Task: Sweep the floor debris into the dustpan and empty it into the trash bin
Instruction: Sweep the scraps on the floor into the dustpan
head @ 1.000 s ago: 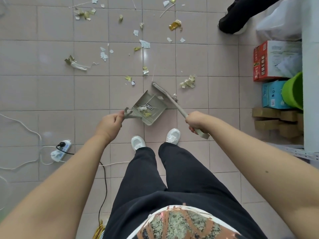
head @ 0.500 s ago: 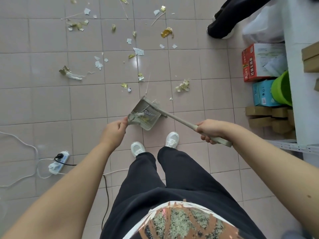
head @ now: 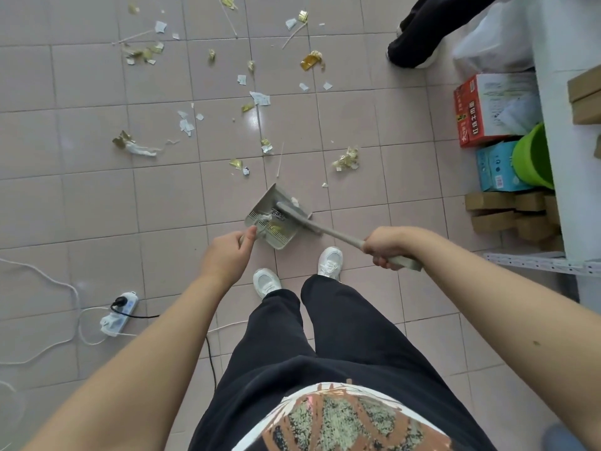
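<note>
Hands work just beyond the white shoes: left hand (head: 227,252) pinches the dustpan (head: 271,219) handle, right hand (head: 388,245) is closed round the brush (head: 312,222), its head inside the pan. Sweeping seems underway; next, reach the paper scraps (head: 257,99) scattered farther out. No trash bin identifiable.

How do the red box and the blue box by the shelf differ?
The red box is the larger; the blue box is smaller and sits nearer the person. The red box shows a red side with printed characters and a pale top; the blue box is turquoise all over. A green tub overlaps the blue box's right side far more than the red box. Both stand on the tiled floor beside the shelf.
</note>
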